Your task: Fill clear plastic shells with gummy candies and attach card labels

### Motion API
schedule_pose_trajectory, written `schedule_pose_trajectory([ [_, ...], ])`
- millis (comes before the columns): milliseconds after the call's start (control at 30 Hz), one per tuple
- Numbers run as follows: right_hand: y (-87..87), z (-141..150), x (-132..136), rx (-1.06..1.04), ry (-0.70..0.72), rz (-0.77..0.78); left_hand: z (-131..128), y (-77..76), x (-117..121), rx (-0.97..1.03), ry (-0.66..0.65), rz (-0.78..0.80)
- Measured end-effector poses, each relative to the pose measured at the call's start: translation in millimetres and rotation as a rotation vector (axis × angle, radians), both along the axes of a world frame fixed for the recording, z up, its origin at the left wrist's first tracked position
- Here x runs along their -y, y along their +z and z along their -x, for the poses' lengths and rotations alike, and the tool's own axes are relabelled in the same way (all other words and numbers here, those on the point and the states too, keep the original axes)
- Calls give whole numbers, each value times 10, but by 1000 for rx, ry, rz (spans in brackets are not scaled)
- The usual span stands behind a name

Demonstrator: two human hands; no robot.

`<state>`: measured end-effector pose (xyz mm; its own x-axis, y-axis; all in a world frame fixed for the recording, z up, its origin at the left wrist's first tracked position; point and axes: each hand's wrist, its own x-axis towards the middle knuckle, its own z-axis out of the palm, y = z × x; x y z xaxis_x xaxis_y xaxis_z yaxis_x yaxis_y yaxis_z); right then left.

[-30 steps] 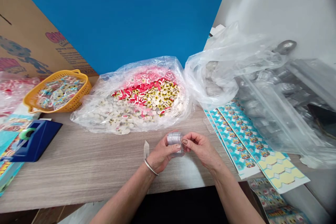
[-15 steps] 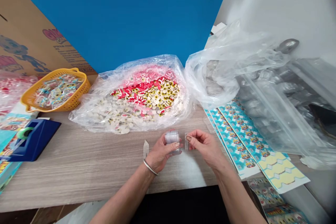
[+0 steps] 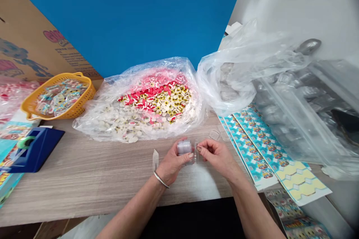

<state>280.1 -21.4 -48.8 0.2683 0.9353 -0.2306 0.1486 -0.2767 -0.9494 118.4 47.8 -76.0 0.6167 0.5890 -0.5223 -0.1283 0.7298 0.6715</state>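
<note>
Left hand (image 3: pixel 172 162) wraps its fingers around a short stack of clear plastic containers (image 3: pixel 184 147), while the right hand (image 3: pixel 215 155) pinches a thin clear plastic piece (image 3: pixel 196 152) between thumb and fingertips at the stack's right end. Both hands and the stack are on the near side of a large transparent plastic bag (image 3: pixel 94 121), which serves as the reference for everything else. That bag lies open on a wood-grain table (image 3: pixel 92 171) and is heaped with small red-and-white pieces (image 3: pixel 140 99) and round, eye-like yellow-and-white pieces (image 3: pixel 171 104). A silver bangle (image 3: pixel 160 179) circles the left wrist. Near the bag's front edge lie a pale pointed strip (image 3: pixel 155 160) and, further right, a loose clear plastic piece (image 3: pixel 214 135). Left of the bag stands a yellow basket (image 3: pixel 73 110) of small printed packets (image 3: pixel 61 97), with a dark blue tape dispenser (image 3: pixel 46 149) nearer the viewer. Right of the bag is a crumpled clear bag (image 3: pixel 207 71) showing greyish contents; in front of that, still right of the reference bag, blue sticker sheets (image 3: pixel 258 138) lie slanted, one ending in yellow. Behind the reference bag rises a plain blue panel (image 3: pixel 146 18), with a printed cardboard box (image 3: pixel 30 26) to its left.
</note>
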Motion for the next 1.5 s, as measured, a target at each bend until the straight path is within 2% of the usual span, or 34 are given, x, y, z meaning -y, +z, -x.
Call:
schedule_pose_trajectory([
  [100, 17, -100, -16, 132, -166, -7, -4, 32, -5, -3, -22, 9],
  [167, 28, -120, -28, 188, -204, 7, -16, 27, 0, -36, -29, -6],
  [300, 35, -25, -26, -17, 51, 13, -29, -21, 16, -51, -40, -81],
  [367, 38, 31, -16, -70, 118, -12, -24, -30, 24, -44, -50, -98],
  [567, 48, 62, -6, -137, 106, -16, -7, 8, 36, 50, -60, 26],
  [733, 42, 1, -11, -165, 82, -8, 5, 9, 9, 90, -54, 64],
  [833, 39, -105, -25, -117, -12, 0, 7, 32, -3, 44, -44, 45],
  [933, 28, -197, -44, 72, -225, 10, -2, 51, -3, -23, -31, 28],
  [1000, 18, -191, -52, 169, -269, 14, -9, 41, 1, -40, -35, 11],
  [1067, 7, -122, -52, 114, -150, 17, -12, 11, 5, -38, -49, -31],
  [1133, -1, -26, -46, -25, 16, 11, -10, -24, 5, -41, -61, -81],
  [1200, -6, 49, -36, -111, 96, -8, -4, -45, 2, -49, -65, -110],
  [1400, -11, 44, -22, -108, 92, -8, -3, -6, -3, -4, -52, -14],
  [1500, -4, 34, -31, -127, 72, 19, -15, -19, 2, -9, -36, -29],
])
